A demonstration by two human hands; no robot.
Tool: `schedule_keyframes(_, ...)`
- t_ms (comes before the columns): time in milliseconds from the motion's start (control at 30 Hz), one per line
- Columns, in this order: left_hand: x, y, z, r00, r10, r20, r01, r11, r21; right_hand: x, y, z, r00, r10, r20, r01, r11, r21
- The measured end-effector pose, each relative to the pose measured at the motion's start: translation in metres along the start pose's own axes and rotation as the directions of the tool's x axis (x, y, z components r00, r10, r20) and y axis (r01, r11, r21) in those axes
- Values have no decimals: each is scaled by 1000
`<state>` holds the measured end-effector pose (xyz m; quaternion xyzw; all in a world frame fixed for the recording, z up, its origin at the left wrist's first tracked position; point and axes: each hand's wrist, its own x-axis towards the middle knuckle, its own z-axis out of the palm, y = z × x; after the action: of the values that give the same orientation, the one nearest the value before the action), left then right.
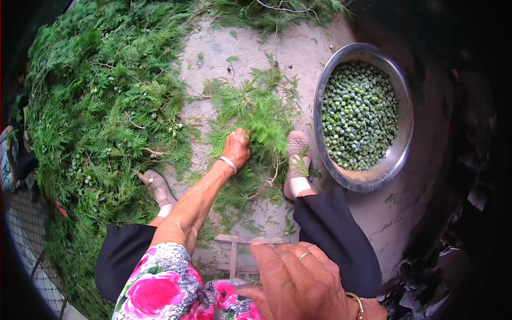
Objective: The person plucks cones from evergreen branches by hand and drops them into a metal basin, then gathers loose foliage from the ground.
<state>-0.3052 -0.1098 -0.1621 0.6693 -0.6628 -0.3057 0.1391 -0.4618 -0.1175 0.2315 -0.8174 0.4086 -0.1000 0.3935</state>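
My left hand [237, 149], with a silver bangle at its wrist, is closed on a feathery green conifer sprig [266, 122], blurred, above the concrete floor. Loose sprigs [240, 196] lie beneath it, between my two shoes. Close to the camera, over my lap, is my right hand [298, 276], back upward, with a ring and a gold-coloured bracelet. Its thumb stands off from the bent fingers, and whatever is under the palm is hidden. A metal basin [362, 185] to the right holds many small green cones [358, 116].
A large heap of cut conifer branches [108, 100], some bearing cones, fills the left side. More branches [280, 12] lie at the far end of the concrete floor [224, 44]. Wire mesh [28, 240] stands at lower left. Part of another person [8, 160] shows at the left rim.
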Motion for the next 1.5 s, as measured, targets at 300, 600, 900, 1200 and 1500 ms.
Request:
schedule_keyframes(300, -38, 33, -90, 992, 78, -101, -113, 902, -416, 6, -9, -18, 998, -54, 39, 57, 995, -87)
schedule_keyframes(600, -87, 39, -153, 690, -504, 519, 723, 457, -518, -13, -18, -11, 989, -109, 105, 129, 970, -208)
schedule_keyframes(900, 136, 110, -313, 981, 13, -194, -153, 667, -730, -1, -5, 2, 943, -105, 315, 209, 925, -318)
schedule_keyframes(1200, 40, 53, -158, 960, -242, -140, 128, 826, -549, -27, -16, 18, 935, -127, 331, 188, 969, -158)
schedule_keyframes(1500, -141, 122, 82, 673, -76, 736, 236, 965, -116, -19, -11, 18, 936, -35, 351, 94, 983, -155)
